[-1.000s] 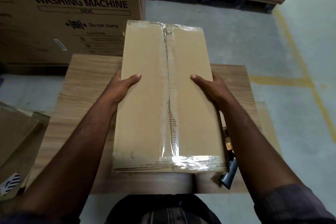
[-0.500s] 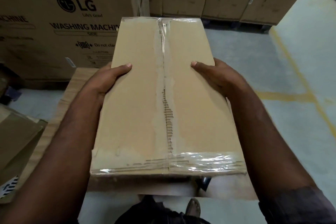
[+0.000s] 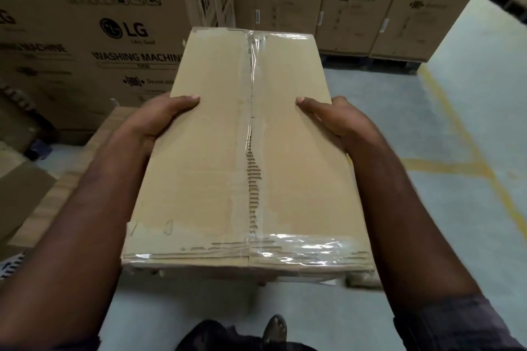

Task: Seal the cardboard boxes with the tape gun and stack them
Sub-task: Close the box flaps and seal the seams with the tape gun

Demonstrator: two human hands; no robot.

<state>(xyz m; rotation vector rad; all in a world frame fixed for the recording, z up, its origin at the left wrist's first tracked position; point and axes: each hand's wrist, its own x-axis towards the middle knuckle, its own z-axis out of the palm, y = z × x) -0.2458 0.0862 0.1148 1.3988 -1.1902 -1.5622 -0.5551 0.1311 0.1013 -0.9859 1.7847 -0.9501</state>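
A long brown cardboard box (image 3: 299, 157) fills the middle of the view, held up in the air above the wooden table (image 3: 57, 196). Clear tape runs along its centre seam and across its near end. My left hand (image 3: 154, 122) grips the box's left side, thumb lying on the top face. My right hand (image 3: 339, 120) grips the right side in the same way. The fingers of both hands are hidden under the box. No tape gun shows.
Large LG washing machine cartons (image 3: 94, 45) stand at the back left, and more cartons (image 3: 359, 6) line the back wall on pallets. A flattened carton (image 3: 17, 191) lies at the left. Grey floor with yellow lines (image 3: 462, 162) spreads to the right.
Both hands have lifted the box off the table and brought it higher and nearer to the camera. The view has tilted up, so more of the cartons behind shows.
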